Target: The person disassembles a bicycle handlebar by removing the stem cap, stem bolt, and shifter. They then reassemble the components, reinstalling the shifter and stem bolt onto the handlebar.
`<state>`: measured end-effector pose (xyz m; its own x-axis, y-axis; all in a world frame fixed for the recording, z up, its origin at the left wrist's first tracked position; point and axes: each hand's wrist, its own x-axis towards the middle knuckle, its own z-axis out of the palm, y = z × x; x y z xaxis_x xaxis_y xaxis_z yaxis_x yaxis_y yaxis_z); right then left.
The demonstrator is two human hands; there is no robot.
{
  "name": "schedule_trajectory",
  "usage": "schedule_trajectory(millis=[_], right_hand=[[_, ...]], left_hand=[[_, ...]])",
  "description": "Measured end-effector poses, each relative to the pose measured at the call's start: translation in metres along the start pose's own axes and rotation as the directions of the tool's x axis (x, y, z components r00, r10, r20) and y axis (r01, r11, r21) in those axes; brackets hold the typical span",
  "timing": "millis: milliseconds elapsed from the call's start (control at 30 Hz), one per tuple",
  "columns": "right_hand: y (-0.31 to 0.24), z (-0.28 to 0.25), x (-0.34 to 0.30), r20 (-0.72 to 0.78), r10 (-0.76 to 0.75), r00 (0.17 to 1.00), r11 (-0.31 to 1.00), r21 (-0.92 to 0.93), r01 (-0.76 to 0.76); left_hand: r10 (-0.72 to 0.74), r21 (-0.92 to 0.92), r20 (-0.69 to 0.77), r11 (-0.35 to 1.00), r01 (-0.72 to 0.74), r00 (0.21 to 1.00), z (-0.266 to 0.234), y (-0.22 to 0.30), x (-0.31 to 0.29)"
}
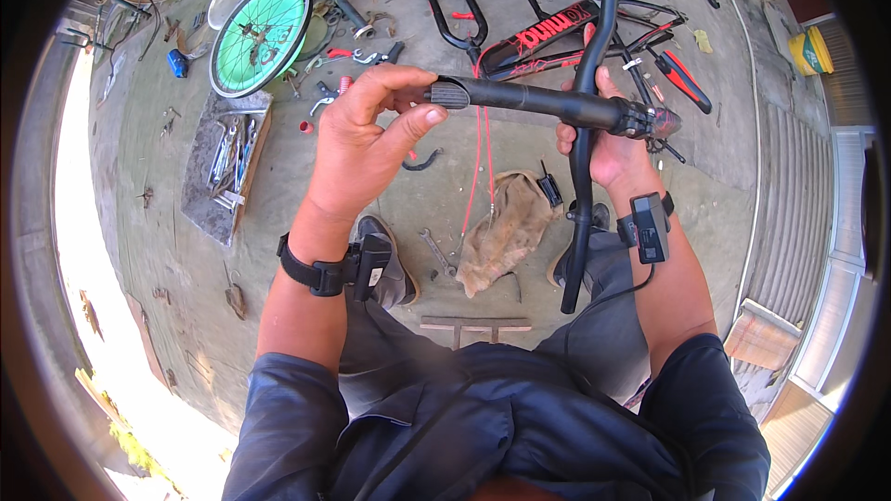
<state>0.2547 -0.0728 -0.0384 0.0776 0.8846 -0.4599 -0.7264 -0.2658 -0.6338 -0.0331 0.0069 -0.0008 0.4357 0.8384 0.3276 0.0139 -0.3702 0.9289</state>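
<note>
A black bicycle handlebar (pixel 580 172) stands lengthwise in front of me, with a black quill stem (pixel 520 97) pointing left from its middle. My right hand (pixel 620 150) is wrapped around the bar where the stem clamps on, its palm partly behind them. At the stem's far left end sits a ribbed wedge (pixel 450 94). My left hand (pixel 362 139) pinches that wedge between thumb and forefinger; the other fingers curl behind and are partly hidden. Below, a brown rag (pixel 506 234) lies on the ground between my feet, beside a wrench (pixel 436 250).
A tray (pixel 198 167) of wrenches lies at the left, below a green-covered wheel (pixel 262 41). Further off are a black fork (pixel 458 17) and a black-and-red bicycle frame (pixel 548 35). Red cables (pixel 478 172) trail toward the rag. A yellow bucket (pixel 811 51) stands far right.
</note>
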Motion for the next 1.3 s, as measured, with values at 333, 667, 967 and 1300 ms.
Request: schedule_trajectory(millis=[333,667,967,1300], right_hand=[[0.0,-0.003,0.001,-0.031,0.005,1.0,0.999,0.053,-0.003],[-0.002,0.003,0.0,-0.045,-0.056,0.997,0.998,0.011,0.057],[-0.002,0.005,0.0,-0.039,-0.085,0.996,0.996,-0.02,0.084],[0.024,0.017,-0.001,-0.011,-0.041,0.999,0.99,0.134,0.042]], left_hand=[[-0.069,-0.151,0.076,0.985,0.08,0.995,-0.005,-0.005,-0.002],[-0.134,-0.163,0.035,0.977,0.138,0.99,0.007,-0.008,-0.003],[-0.117,-0.219,-0.011,0.969,0.112,0.993,0.012,-0.012,0.0],[-0.346,-0.61,-0.056,0.755,0.242,0.937,0.04,-0.008,0.004]])
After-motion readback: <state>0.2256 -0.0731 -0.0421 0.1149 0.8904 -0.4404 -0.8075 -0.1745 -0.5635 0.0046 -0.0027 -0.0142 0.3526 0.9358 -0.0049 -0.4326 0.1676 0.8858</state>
